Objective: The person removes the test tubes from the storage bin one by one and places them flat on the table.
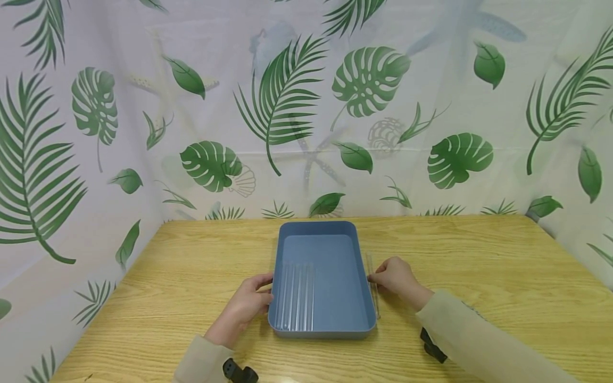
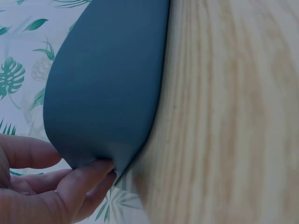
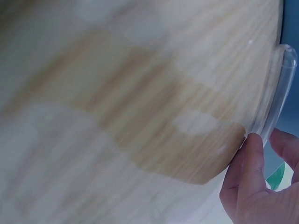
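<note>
A blue rectangular tray [image 1: 341,287] lies on the table. Several clear tubes [image 1: 298,298] lie side by side lengthwise in its left half. My left hand [image 1: 246,303] is at the tray's left side, its fingers touching the outer wall; the left wrist view shows these fingers [image 2: 86,179] against the blue wall. Just outside the tray's right wall, my right hand [image 1: 396,279] pinches another clear tube [image 1: 373,298] between thumb and fingers. This tube, which looks like a test tube [image 3: 280,84], shows a rounded end in the right wrist view.
The wooden table [image 1: 479,266] extends to both sides of the tray. Behind it hangs a white cloth [image 1: 306,186] printed with green leaves, which also covers the sides. Black wrist devices [image 1: 239,371] are at both sleeves.
</note>
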The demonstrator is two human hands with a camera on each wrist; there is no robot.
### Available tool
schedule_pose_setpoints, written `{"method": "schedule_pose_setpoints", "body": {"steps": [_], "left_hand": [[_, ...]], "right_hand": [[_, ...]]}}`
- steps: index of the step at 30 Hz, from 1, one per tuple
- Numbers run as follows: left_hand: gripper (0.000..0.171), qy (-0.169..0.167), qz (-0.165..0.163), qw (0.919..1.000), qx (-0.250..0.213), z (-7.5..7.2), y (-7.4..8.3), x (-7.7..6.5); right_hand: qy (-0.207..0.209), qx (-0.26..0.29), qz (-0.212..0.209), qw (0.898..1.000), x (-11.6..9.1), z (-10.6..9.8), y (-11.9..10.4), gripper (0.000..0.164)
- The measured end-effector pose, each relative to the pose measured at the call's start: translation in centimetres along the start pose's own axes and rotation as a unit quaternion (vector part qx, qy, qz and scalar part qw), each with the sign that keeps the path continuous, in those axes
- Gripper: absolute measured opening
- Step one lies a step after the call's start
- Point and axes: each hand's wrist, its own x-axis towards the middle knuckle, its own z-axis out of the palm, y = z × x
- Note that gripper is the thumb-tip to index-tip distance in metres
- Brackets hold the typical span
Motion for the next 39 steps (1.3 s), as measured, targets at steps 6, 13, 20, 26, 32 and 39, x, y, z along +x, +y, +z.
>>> {"method": "schedule_pose_setpoints", "body": {"steps": [6, 13, 20, 26, 32, 39], "left_hand": [[0.049, -0.001, 0.001, 1.0000, -0.002, -0.04, -0.07, -0.01], [0.048, -0.007, 0.004, 1.0000, -0.004, -0.05, -0.11, -0.05], [0.048, -0.012, 0.010, 0.9999, -0.008, -0.05, -0.04, -0.07], [0.048, -0.010, 0.008, 0.9999, -0.006, -0.06, -0.04, 0.01], [0.048, -0.010, 0.010, 0.9999, -0.008, -0.10, -0.08, 0.04], [0.048, -0.010, 0.009, 0.9999, -0.010, -0.06, -0.01, 0.01]], "right_hand": [[-0.004, 0.003, 0.003, 1.000, -0.03, 0.03, 0.05, 0.018], [-0.005, 0.002, 0.000, 1.000, -0.06, 0.04, 0.15, 0.018], [-0.001, -0.014, -0.007, 1.000, 0.11, 0.05, 0.28, 0.020], [0.000, -0.013, -0.009, 1.000, 0.14, 0.00, 0.26, 0.020], [0.001, -0.018, -0.009, 1.000, 0.16, -0.05, 0.23, 0.020], [-0.002, -0.014, -0.008, 1.000, 0.02, -0.23, 0.16, 0.021]]}}
